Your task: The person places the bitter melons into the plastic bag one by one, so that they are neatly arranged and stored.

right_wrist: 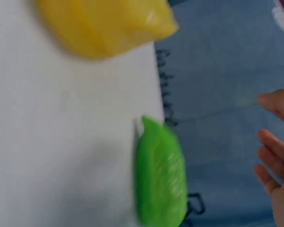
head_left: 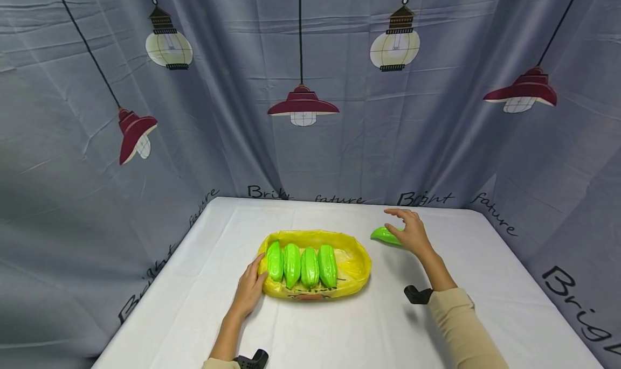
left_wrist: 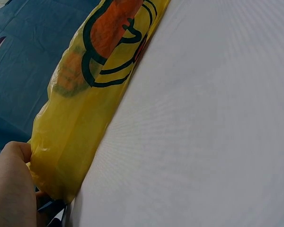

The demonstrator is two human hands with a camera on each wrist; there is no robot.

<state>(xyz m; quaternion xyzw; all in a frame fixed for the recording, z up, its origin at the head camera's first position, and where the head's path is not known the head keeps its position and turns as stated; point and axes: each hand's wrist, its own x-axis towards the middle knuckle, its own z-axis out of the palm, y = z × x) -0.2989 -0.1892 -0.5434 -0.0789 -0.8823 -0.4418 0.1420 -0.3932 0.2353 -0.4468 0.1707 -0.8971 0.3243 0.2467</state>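
A yellow plastic bag (head_left: 360,264) with a cartoon print stands with its mouth spread wide on the table. Several glossy green pod-shaped vegetables (head_left: 309,267) lie side by side in its left part. At the bag's left end, my left hand (head_left: 249,288) grips the rim, with the thumb against the plastic (left_wrist: 61,156) in the left wrist view. One more green pod-shaped vegetable (head_left: 385,236) lies on the table to the right of the bag. Just over it hovers my right hand (head_left: 411,233), thumb and fingers spread apart. The right wrist view shows a gap between that hand and the vegetable (right_wrist: 161,177).
A white cloth covers the table (head_left: 339,331). Behind and at both sides hangs a grey-blue curtain (head_left: 301,159) printed with lamps and lettering, meeting the table's far edge. Dark wrist cameras sit on both wrists.
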